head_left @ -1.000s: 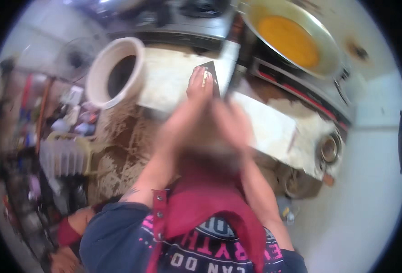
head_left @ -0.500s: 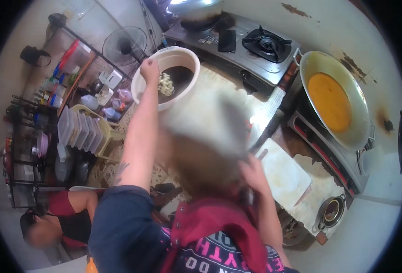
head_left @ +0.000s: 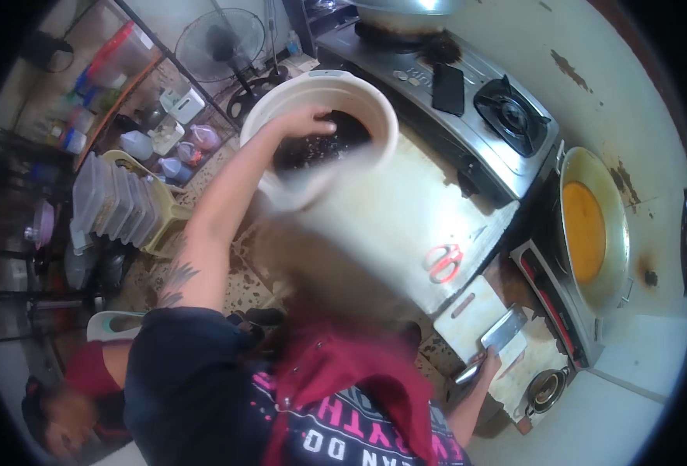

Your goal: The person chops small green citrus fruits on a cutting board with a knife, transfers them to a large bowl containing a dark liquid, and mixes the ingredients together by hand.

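My left hand (head_left: pixel 306 124) reaches out over a big white basin (head_left: pixel 374 116) that holds dark liquid with small bits in it. The fingers are loosely spread above the contents and I see nothing in them. Low on the right, my right hand (head_left: pixel 486 362) grips the handle of a cleaver (head_left: pixel 503 329). Its broad steel blade rests on a pale cutting board (head_left: pixel 475 311). My head and red apron hide the space between the two arms.
Red-handled scissors (head_left: pixel 443 262) lie on the white counter (head_left: pixel 405 210). Beyond it is a two-burner gas stove (head_left: pixel 506 116) with a dark phone (head_left: pixel 447 88) on it. A wok of orange liquid (head_left: pixel 588 229) sits at right. Another person (head_left: pixel 71 388) crouches lower left, near stacked plastic tubs (head_left: pixel 114 202).
My left hand went from the cleaver at the board up to the basin, dropped pale pieces in, and now sits lower over the liquid. The right hand with the cleaver has come down to the board.
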{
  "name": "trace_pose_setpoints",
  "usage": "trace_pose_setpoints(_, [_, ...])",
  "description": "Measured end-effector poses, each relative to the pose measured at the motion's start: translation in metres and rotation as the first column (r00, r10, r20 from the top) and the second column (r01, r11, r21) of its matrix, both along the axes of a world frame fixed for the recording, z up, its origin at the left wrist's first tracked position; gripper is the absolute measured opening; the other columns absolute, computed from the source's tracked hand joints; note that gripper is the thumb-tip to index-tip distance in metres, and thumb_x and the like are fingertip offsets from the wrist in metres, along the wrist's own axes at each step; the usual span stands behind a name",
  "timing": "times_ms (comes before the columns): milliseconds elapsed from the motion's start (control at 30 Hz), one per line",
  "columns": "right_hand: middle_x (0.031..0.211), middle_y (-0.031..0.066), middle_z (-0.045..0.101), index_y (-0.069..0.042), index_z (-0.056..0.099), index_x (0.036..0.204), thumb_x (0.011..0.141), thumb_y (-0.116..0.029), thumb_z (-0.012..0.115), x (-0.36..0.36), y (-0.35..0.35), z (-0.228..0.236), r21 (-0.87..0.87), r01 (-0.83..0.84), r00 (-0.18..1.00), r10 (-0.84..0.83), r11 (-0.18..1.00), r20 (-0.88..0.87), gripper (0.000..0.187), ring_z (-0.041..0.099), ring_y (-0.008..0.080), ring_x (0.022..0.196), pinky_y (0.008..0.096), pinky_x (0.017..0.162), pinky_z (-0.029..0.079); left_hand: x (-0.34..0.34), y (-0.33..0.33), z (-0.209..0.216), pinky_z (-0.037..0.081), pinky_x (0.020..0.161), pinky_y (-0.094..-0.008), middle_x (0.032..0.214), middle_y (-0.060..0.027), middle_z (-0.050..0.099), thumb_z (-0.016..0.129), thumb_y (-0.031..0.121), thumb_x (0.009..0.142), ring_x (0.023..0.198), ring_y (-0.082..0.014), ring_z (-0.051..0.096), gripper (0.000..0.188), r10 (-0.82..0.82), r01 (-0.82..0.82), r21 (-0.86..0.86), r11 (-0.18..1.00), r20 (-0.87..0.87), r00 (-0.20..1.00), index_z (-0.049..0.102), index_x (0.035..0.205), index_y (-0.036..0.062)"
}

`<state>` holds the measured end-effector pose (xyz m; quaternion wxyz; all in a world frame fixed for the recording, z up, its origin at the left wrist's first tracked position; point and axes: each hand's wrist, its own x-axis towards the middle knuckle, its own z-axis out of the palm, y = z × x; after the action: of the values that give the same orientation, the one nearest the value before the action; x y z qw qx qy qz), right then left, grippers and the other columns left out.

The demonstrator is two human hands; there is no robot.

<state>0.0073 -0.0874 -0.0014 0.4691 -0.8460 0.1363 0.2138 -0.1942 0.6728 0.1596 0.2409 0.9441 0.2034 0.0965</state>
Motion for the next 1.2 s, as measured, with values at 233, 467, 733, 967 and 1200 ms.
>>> trace_pose_setpoints(233, [0.103,0.0142,0.059,0.008,0.052,0.113,0.085,-0.030,0.060,-0.001,0.017,0.033,-0.614,0.245,0.897,0.066,0.751,0.438,0.048,0.057,0.0201,0.086,0.0334,0.070,0.048,0.001,0.023,0.091,0.046,0.064,-0.0221,0.078,0.0015,0.058,0.067,0.006,0.081,0.071,-0.0062,0.054,0.012,0.056,0.131,-0.336,0.933,0.493,0.868,0.059,0.088,0.0018])
trace_pose_setpoints(467, [0.108,0.0075,0.058,0.002,0.053,0.118,0.088,-0.008,0.055,-0.042,0.358,0.185,-0.018,-0.204,0.891,0.193,0.979,0.412,0.031,0.055,0.0131,0.090,0.0259,0.074,0.046,-0.082,0.012,0.081,0.038,0.096,-0.0427,0.137,-0.0177,0.040,0.067,0.014,0.076,0.125,-0.0305,0.038,0.052,-0.347,0.445,-0.314,0.838,0.323,0.881,0.050,0.125,0.0067])
trace_pose_setpoints(733, [0.089,0.0042,0.056,0.001,0.055,0.106,0.088,-0.003,0.054,-0.122,0.715,0.321,-0.096,-0.892,0.343,0.798,0.443,0.496,0.019,0.054,0.0117,0.079,0.0239,0.073,0.044,-0.172,0.165,0.052,0.049,0.083,-0.0378,0.102,-0.0143,0.063,0.062,0.007,0.083,0.095,-0.0289,0.062,0.024,0.116,0.145,-0.450,0.881,0.503,0.856,0.060,0.105,-0.0004])
trace_pose_setpoints(967, [0.085,0.0221,0.061,0.000,0.061,0.096,0.083,-0.014,0.059,-0.162,1.046,0.332,-0.469,-0.801,-0.552,0.763,-0.372,0.338,0.020,0.060,0.0383,0.081,0.0409,0.072,0.047,-0.308,0.345,0.051,0.019,0.106,-0.0549,0.127,-0.0088,0.053,0.063,0.015,0.081,0.126,-0.0302,0.040,0.009,0.277,-0.261,0.126,0.957,-0.127,0.952,0.070,0.080,0.0090])
trace_pose_setpoints(1200, [0.081,0.0236,0.061,0.005,0.058,0.088,0.082,-0.016,0.059,-0.375,1.333,0.387,-0.331,-0.689,-0.690,0.443,-0.644,0.572,0.021,0.061,0.0353,0.076,0.0392,0.071,0.047,-0.431,0.504,0.029,0.035,0.097,-0.0425,0.109,-0.0122,0.060,0.063,0.007,0.075,0.113,-0.0301,0.050,0.014,0.742,-0.753,-0.011,0.658,0.180,0.646,0.067,0.087,0.0027])
